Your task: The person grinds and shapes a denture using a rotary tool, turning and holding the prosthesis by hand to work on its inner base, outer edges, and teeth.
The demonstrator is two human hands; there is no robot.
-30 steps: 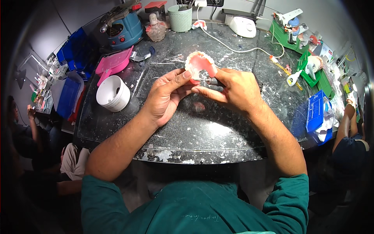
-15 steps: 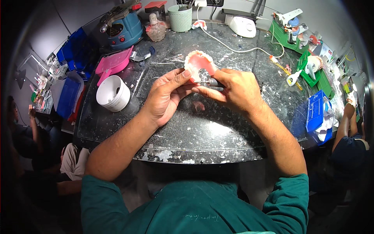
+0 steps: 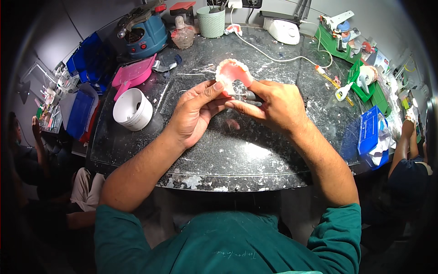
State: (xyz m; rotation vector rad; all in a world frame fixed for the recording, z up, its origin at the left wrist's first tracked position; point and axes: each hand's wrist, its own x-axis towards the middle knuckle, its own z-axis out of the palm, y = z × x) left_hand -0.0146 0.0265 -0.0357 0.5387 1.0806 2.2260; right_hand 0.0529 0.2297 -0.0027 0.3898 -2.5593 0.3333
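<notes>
A pink denture (image 3: 233, 71) with pale teeth along its curved outer edge is raised above the middle of the dark bench. My left hand (image 3: 197, 107) is closed on its left end, thumb on top and fingers beneath. My right hand (image 3: 278, 104) grips a dark rotary handpiece (image 3: 252, 96) between thumb and fingers. The metal front of the handpiece points left, at the inner side of the denture near my left fingertips. Whether its tip touches the denture I cannot tell. My right fingers are also close against the denture's right end.
The speckled bench (image 3: 214, 160) holds a white tub (image 3: 132, 109) and pink dustpan (image 3: 134, 74) at left. Behind stand a blue machine (image 3: 147, 39) and green basket (image 3: 211, 23). A white cable (image 3: 273, 58) crosses the back. At right lies a blue bin (image 3: 370, 132). Other people sit at both sides.
My hands, the denture and the handpiece stay almost where they were, with only a very slight shift. At far left, another person's hand has moved up a little.
</notes>
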